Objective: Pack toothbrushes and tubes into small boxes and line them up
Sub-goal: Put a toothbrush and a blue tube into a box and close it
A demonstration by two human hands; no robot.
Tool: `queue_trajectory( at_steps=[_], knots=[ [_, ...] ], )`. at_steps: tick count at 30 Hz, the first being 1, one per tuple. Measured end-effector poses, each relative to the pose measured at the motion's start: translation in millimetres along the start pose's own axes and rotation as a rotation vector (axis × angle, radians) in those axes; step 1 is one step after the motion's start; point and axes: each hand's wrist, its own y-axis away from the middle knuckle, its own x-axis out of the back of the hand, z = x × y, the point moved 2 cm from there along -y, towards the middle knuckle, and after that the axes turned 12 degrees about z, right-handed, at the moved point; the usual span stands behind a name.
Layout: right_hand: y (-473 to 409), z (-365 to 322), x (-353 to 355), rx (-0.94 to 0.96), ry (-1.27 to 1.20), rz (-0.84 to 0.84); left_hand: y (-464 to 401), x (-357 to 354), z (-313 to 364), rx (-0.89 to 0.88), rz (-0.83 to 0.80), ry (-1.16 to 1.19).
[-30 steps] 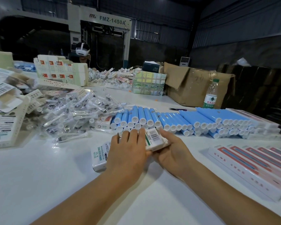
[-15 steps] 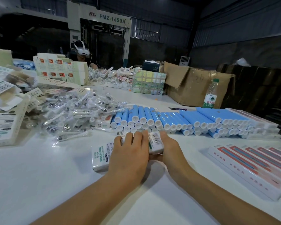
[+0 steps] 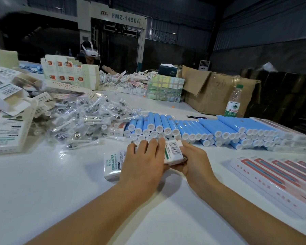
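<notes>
I hold a small white box [image 3: 173,152] with a barcode label low over the table, just in front of the blue tubes [image 3: 201,128]. My left hand [image 3: 145,161] lies over its left part, fingers reaching its far edge. My right hand [image 3: 194,161] grips its right end, which sits slightly raised. A second white box [image 3: 112,165] with green print lies flat on the table, partly under my left hand. Bagged toothbrush heads [image 3: 81,119] are heaped at the middle left.
A row of red-and-white packed boxes [image 3: 276,177] lies at the right. Flat and folded cartons [image 3: 7,128] pile up at the left. A water bottle [image 3: 233,101] and a cardboard box [image 3: 214,92] stand behind the tubes. A person with a headset [image 3: 89,52] sits across the table.
Both hands with the barcode box moved slightly away from me toward the tubes. My right hand now sits lower around the box's right end.
</notes>
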Motion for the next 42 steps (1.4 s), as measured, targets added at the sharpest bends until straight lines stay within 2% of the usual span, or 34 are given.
queue_trajectory(
  at_steps=[5, 9, 12, 16, 24, 29, 34, 38, 42],
  knots=[
    [0, 6, -2, -0.015, 0.018, 0.048, 2, 0, 4, -0.034, 0.021, -0.006],
    [3, 7, -4, -0.039, -0.055, -0.049, 1, 0, 3, -0.028, 0.028, -0.028],
    [7, 2, -4, 0.090, 0.105, -0.069, 1, 1, 0, 0.002, 0.027, -0.059],
    [4, -2, 3, 0.223, 0.322, 0.143, -1, -2, -4, 0.056, 0.008, -0.055],
    [8, 0, 1, 0.486, 0.450, 0.212, 1, 3, 4, 0.087, -0.048, -0.118],
    [9, -1, 2, 0.486, 0.406, 0.171, 0, 1, 3, 0.063, -0.025, -0.091],
    [7, -2, 2, 0.351, 0.251, 0.099, -4, 4, -10, 0.109, 0.005, -0.032],
    [5, -3, 3, 0.344, 0.164, 0.109, -17, 18, -24, 0.205, 0.032, 0.213],
    [4, -1, 2, 0.373, 0.211, 0.064, -26, 34, -37, 0.524, 0.187, 1.022]
  ],
)
